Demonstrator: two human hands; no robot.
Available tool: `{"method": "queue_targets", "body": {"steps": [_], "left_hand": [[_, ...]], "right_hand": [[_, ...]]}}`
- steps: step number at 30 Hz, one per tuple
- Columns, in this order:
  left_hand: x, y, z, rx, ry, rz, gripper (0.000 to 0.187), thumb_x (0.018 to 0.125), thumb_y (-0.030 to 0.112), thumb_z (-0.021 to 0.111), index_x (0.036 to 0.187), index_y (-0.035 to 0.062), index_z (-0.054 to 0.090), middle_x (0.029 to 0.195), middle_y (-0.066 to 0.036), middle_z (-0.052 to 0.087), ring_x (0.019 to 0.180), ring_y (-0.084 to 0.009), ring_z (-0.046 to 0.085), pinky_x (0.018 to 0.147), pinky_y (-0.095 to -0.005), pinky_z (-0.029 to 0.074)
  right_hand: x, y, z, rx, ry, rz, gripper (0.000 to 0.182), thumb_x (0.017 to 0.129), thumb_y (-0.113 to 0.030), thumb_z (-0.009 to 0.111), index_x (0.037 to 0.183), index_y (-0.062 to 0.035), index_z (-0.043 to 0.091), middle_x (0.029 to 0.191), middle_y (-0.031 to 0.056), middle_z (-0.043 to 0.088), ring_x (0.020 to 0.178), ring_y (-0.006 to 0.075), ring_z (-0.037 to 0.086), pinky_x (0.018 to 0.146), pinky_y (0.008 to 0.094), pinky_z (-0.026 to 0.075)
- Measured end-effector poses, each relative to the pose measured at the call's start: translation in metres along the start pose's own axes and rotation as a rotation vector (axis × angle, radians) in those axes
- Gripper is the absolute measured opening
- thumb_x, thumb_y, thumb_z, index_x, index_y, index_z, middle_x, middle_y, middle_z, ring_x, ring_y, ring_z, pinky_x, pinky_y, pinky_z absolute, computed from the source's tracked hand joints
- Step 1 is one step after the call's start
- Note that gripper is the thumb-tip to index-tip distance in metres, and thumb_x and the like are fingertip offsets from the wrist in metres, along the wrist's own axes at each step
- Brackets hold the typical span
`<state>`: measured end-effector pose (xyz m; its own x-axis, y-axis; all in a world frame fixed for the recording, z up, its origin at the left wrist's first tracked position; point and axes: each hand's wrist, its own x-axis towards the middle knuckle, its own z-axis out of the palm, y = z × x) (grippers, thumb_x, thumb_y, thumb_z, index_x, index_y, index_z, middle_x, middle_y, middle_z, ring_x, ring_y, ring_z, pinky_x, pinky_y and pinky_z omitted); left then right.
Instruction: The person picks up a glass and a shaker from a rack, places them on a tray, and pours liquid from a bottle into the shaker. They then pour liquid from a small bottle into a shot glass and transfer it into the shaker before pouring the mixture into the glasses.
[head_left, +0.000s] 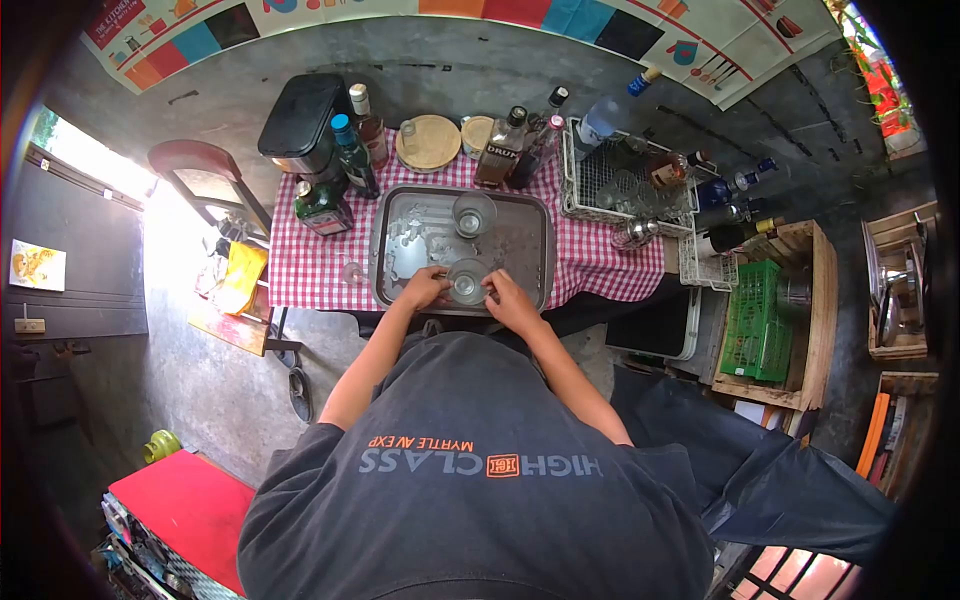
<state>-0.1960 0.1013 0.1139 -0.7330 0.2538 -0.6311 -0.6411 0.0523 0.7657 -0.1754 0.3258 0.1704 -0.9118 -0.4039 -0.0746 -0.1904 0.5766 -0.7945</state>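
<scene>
A clear drinking glass (466, 290) stands at the near side of a wet dark serving tray (400, 212). My left hand (425, 287) has its curled fingers against the glass's left side. On the other side, the fingers of my right hand (508, 300) pinch near its rim. Just beyond it on the tray is a second clear glass (474, 214). Water drops and small clear pieces, perhaps ice, are scattered over the tray surface.
A red checked tablecloth (300, 270) lies under the tray. Around it stand a green bottle (322, 208), a blue-capped bottle (354, 160), a dark-labelled bottle (500, 150) and a round wooden board (430, 145). A white wire basket (590, 200) with bottles and glasses is at right.
</scene>
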Motion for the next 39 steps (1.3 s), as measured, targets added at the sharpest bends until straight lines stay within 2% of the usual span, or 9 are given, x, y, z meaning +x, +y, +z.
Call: {"method": "queue_targets", "body": {"steps": [7, 10, 13, 19, 25, 27, 32, 34, 39], "left_hand": [[-0.015, -0.007, -0.016, -0.07, -0.004, -0.063, 0.047, 0.087, 0.017, 0.068, 0.127, -0.0011, 0.05, 0.105, -0.014, 0.064, 0.087, -0.0226, 0.068, 0.077, -0.0341, 0.056], [-0.019, -0.028, -0.029, -0.159, 0.078, -0.036, 0.042, 0.086, 0.013, 0.068, 0.121, -0.0015, 0.052, 0.092, -0.008, 0.066, 0.078, -0.0177, 0.066, 0.068, -0.0296, 0.053], [-0.037, -0.045, -0.04, -0.029, 0.143, -0.042, 0.032, 0.086, 0.015, 0.068, 0.113, 0.0004, 0.057, 0.088, -0.006, 0.066, 0.074, -0.0157, 0.065, 0.066, -0.0285, 0.052], [-0.08, -0.094, -0.06, 0.004, 0.005, -0.127, 0.011, 0.089, 0.011, 0.06, 0.095, 0.0032, 0.063, 0.088, -0.005, 0.066, 0.08, -0.0156, 0.064, 0.073, -0.0293, 0.05], [-0.055, -0.27, -0.084, 0.164, 0.255, -0.203, 0.017, 0.085, 0.017, 0.062, 0.097, 0.0058, 0.067, 0.089, -0.005, 0.069, 0.08, -0.0207, 0.066, 0.072, -0.034, 0.053], [-0.06, -0.294, -0.086, 0.521, 0.122, -0.211, 0.02, 0.085, 0.021, 0.06, 0.099, 0.008, 0.068, 0.09, -0.006, 0.07, 0.077, -0.0216, 0.067, 0.068, -0.0357, 0.054], [-0.049, -0.318, -0.084, 1.055, -0.13, -0.218, 0.027, 0.086, 0.027, 0.056, 0.104, 0.0108, 0.069, 0.091, -0.009, 0.071, 0.071, -0.0236, 0.067, 0.06, -0.0387, 0.055], [-0.032, -0.306, -0.074, 0.689, -0.007, -0.279, 0.025, 0.087, 0.023, 0.056, 0.103, 0.0069, 0.067, 0.088, -0.011, 0.07, 0.068, -0.024, 0.067, 0.058, -0.0382, 0.055], [-0.01, -0.213, -0.015, -0.068, 0.313, -0.365, 0.019, 0.09, 0.012, 0.054, 0.099, -0.0034, 0.061, 0.082, -0.017, 0.066, 0.064, -0.0248, 0.065, 0.057, -0.037, 0.056]], "right_hand": [[-0.011, 0.024, -0.005, 0.052, 0.122, 0.033, 0.016, 0.085, -0.004, 0.059, 0.101, -0.0003, 0.056, 0.095, 0.0133, 0.058, 0.087, 0.0249, 0.063, 0.074, 0.0337, 0.051], [-0.024, 0.055, -0.015, 0.025, -0.04, 0.16, 0.015, 0.087, -0.006, 0.058, 0.1, 0.0005, 0.059, 0.092, 0.0127, 0.061, 0.084, 0.0233, 0.063, 0.072, 0.0317, 0.05], [-0.046, 0.111, -0.012, -0.109, -0.292, 0.338, 0.016, 0.087, -0.009, 0.057, 0.099, 0.0001, 0.063, 0.086, 0.0109, 0.066, 0.078, 0.0194, 0.065, 0.068, 0.03, 0.051], [-0.076, 0.155, -0.007, 0.386, -0.288, 0.893, 0.018, 0.093, -0.016, 0.055, 0.099, -0.0022, 0.066, 0.08, 0.0073, 0.068, 0.067, 0.0145, 0.066, 0.059, 0.0282, 0.052], [-0.104, 0.176, 0.015, 0.257, -0.374, 0.877, 0.018, 0.09, -0.017, 0.06, 0.099, -0.0018, 0.066, 0.084, 0.0089, 0.068, 0.07, 0.0168, 0.065, 0.062, 0.0319, 0.054], [-0.111, 0.186, 0.019, 0.112, -0.434, 0.945, 0.022, 0.089, -0.019, 0.062, 0.1, -0.0007, 0.065, 0.085, 0.0094, 0.069, 0.072, 0.0197, 0.066, 0.064, 0.0348, 0.054], [-0.113, 0.153, -0.018, -0.092, -0.663, 1.003, 0.073, 0.085, -0.045, 0.061, 0.14, -0.0006, 0.041, 0.142, 0.0204, 0.044, 0.13, 0.033, 0.046, 0.106, 0.04, 0.038], [-0.119, 0.151, -0.028, -0.05, -0.685, 1.08, 0.087, 0.085, -0.051, 0.059, 0.148, -0.0002, 0.027, 0.154, 0.0198, 0.028, 0.14, 0.0314, 0.032, 0.113, 0.038, 0.03], [-0.12, 0.161, -0.068, 0.126, -0.789, 1.279, 0.093, 0.081, -0.062, 0.06, 0.153, -0.0156, 0.022, 0.157, 0.0151, 0.022, 0.134, 0.0417, 0.038, 0.099, 0.0529, 0.043]]}}
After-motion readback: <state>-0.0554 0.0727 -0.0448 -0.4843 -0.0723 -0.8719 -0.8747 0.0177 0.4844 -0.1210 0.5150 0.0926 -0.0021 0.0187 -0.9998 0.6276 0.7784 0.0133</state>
